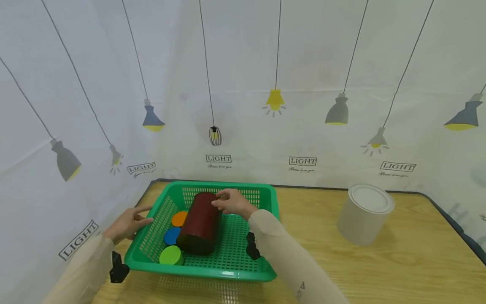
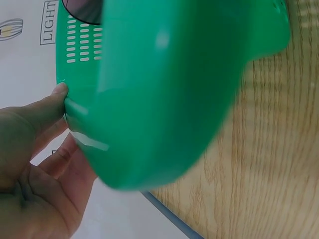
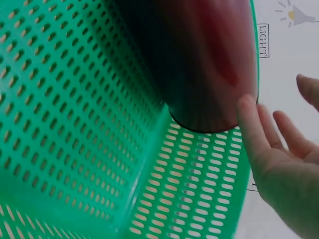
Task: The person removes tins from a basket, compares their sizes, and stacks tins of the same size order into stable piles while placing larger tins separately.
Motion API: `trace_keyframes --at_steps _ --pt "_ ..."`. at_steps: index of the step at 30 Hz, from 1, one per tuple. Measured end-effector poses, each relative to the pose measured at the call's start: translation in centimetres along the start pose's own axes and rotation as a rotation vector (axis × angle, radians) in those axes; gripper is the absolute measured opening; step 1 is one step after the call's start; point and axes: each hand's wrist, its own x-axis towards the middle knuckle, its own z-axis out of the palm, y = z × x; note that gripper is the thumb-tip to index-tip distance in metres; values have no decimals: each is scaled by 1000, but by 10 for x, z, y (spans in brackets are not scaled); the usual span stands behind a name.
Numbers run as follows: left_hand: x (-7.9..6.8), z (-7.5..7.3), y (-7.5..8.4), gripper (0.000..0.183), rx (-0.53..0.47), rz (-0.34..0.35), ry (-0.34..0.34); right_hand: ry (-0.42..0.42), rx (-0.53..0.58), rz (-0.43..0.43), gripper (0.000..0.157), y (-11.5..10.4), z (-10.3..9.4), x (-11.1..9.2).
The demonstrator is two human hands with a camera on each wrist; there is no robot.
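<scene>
While your left hand pinches one green basket at the edge, your right hand, fingers extended, touches one red cylinder. Three discs lie beside it.

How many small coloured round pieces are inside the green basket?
3: orange piece farthest, blue piece between, lime piece nearest, all left of the maroon cylinder, which may hide others.

Pendant lamps are printed on pale walls from nine to three o'clock; a wood-grain table is seen toward five.
</scene>
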Motion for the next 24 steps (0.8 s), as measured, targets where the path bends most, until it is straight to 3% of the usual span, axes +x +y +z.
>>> trace_keyframes --at_steps 5,10,24 --pt "0 0 -2 58 -6 5 -5 25 56 43 46 7 8 3" --pt "0 0 -3 58 -6 12 -8 11 150 79 50 16 11 6" --pt "-2 1 0 58 -25 3 -11 -31 281 126 57 33 8 4"
